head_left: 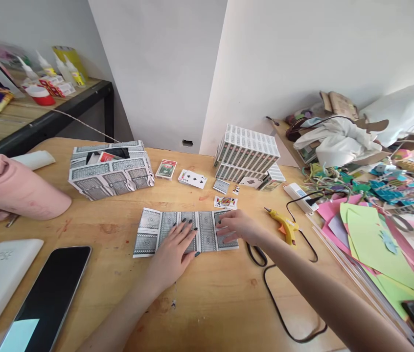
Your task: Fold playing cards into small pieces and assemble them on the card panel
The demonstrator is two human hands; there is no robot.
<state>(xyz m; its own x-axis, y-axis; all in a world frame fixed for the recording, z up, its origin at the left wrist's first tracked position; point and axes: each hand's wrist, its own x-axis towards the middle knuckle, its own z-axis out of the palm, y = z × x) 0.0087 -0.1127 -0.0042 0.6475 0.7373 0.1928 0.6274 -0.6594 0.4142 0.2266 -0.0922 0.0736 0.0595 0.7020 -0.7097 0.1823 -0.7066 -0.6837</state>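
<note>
A strip of joined playing cards [207, 232], grey patterned backs up, lies flat on the wooden table in front of me. My left hand [173, 250] rests on its middle, palm down with the fingers stretched out. At the strip's right end, my right hand [241, 227] touches the last cards with fingers slightly bent and apart. Just beyond that hand lies a face card [225, 202], face up. A small card piece [220, 186] and a stack of cards [192, 179] lie farther back.
A box covered in cards [113, 176] stands back left, near a card pack [166, 169]. Stacked card boxes [247, 151] stand back right. A yellow glue gun [282, 226] with a black cord lies right, near a power strip [300, 198]. A phone [47, 298] and pink bottle [19, 188] are left.
</note>
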